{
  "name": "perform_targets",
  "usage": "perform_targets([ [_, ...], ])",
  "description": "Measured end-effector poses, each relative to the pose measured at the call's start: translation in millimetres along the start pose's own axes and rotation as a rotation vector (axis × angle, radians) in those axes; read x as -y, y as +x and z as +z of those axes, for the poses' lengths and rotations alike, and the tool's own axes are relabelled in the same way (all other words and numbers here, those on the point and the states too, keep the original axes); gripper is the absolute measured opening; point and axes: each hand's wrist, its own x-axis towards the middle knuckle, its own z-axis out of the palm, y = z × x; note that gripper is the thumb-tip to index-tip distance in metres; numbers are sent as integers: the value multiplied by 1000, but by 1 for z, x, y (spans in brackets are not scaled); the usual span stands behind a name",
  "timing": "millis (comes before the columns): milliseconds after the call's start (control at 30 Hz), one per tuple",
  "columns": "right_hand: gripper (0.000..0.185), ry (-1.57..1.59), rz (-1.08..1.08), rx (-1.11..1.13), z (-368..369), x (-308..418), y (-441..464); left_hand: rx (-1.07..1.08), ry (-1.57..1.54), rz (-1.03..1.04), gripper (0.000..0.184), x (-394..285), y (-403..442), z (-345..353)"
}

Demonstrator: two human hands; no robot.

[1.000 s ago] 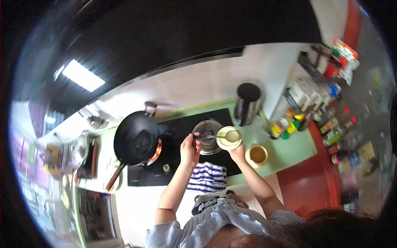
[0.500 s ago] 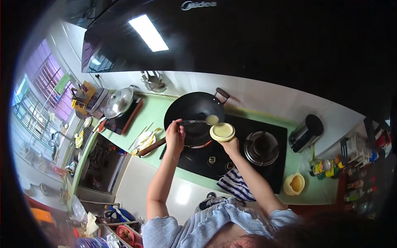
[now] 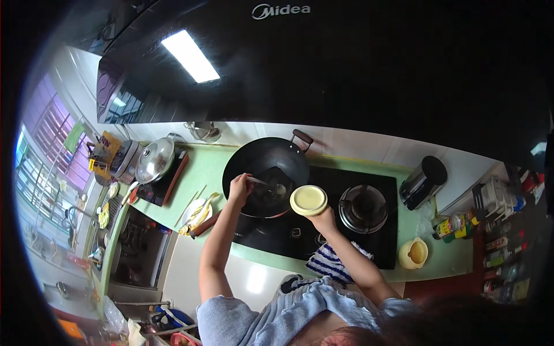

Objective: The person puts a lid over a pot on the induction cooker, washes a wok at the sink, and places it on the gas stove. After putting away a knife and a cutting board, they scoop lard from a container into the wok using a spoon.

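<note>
My left hand [image 3: 240, 189] is closed round the handle of a metal spoon [image 3: 265, 184], whose bowl is down inside the black wok [image 3: 245, 155]. The wok stands on the left burner, with its wooden handle [image 3: 204, 225] toward the front left. My right hand [image 3: 324, 219] holds a pale yellow container [image 3: 308, 199] upright, just off the wok's right rim. Its contents look pale and yellowish. What lies at the bottom of the wok is too dark to make out.
Right of the wok is a second burner [image 3: 363, 209] on the black hob. A striped cloth [image 3: 334, 262] hangs at its front edge. Further right are a dark kettle [image 3: 424, 181], a yellow pot [image 3: 413, 254] and bottles [image 3: 449, 226]. A lidded pan [image 3: 155, 161] and a plate [image 3: 196, 214] are left.
The view has swung from the right side toward the wok. The spoon has moved from over the container to down inside the wok; the container has come beside the wok's rim.
</note>
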Motion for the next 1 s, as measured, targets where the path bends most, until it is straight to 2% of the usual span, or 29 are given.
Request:
perform_targets([
  [100, 46, -38, 43, -8, -9, -8, -8, -11, -113, -19, 20, 14, 33, 32],
  [200, 49, 1, -16, -48, -18, -13, -13, -119, -92, 144, 20, 12, 55, 52],
  [300, 49, 27, -32, -121, -26, -5, -23, -251, 157, 288, 22, 9, 77, 40],
  [367, 48, 15, -24, -116, -33, 0, -29, -349, 510, 395, 25, -8, 64, 29],
  [400, 48, 4, -20, -104, -36, 1, -31, -310, 487, 395, 27, 4, 85, 6],
  [533, 47, -43, 5, -76, -41, 2, -39, -274, 1075, 460, 30, -24, 43, -16],
  [567, 47, -54, -16, -73, -42, 3, -41, -281, 1075, 459, 30, -25, 37, -19],
  [633, 47, -62, -37, -62, -42, 2, -44, -79, 1196, 480, 30, -35, 17, -19],
  [667, 47, -55, -28, -73, -41, 0, -46, -43, 1136, 328, 29, -42, 4, -13],
  [800, 47, -46, -25, -51, -43, -4, -51, 33, 970, 320, 25, -68, -34, 9],
  [867, 47, -42, -27, -64, -44, -5, -53, 15, 832, 479, 22, -84, -51, 20],
  [900, 46, -42, -28, -83, -45, -3, -54, 12, 834, 477, 22, -90, -56, 23],
  [1000, 45, -41, -35, -74, -52, 3, -59, -133, 826, 744, 20, -107, -82, 34],
])
